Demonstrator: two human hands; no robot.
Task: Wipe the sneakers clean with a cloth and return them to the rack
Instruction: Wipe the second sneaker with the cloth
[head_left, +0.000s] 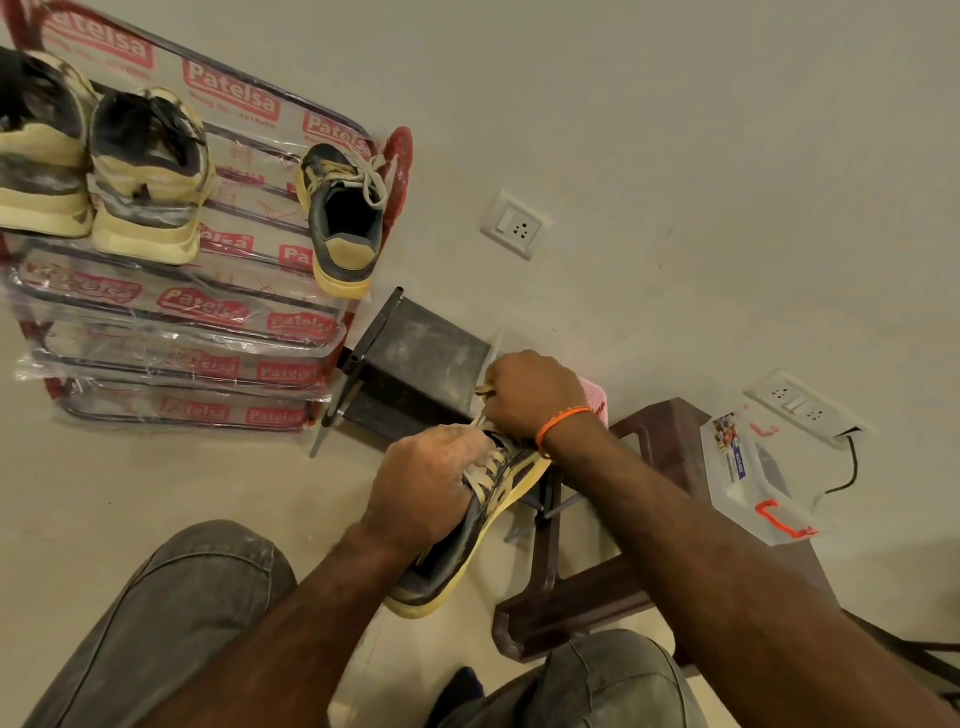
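— Your left hand (423, 488) curls over the laced top of the sneaker (462, 540), held above the floor between your knees; what is the right doing?

— Your right hand (524, 397) pinches a lace (482, 415) near the toe, fingers closed on it. No cloth shows.

— How to do this well?

— Likely you are tidying laces: pull evenly, keep your left grip firm so the shoe stays level.

— And the rack (171, 322)?

— Well apart, upper left; its mate (343, 218) already sits there beside another pair (98, 161).
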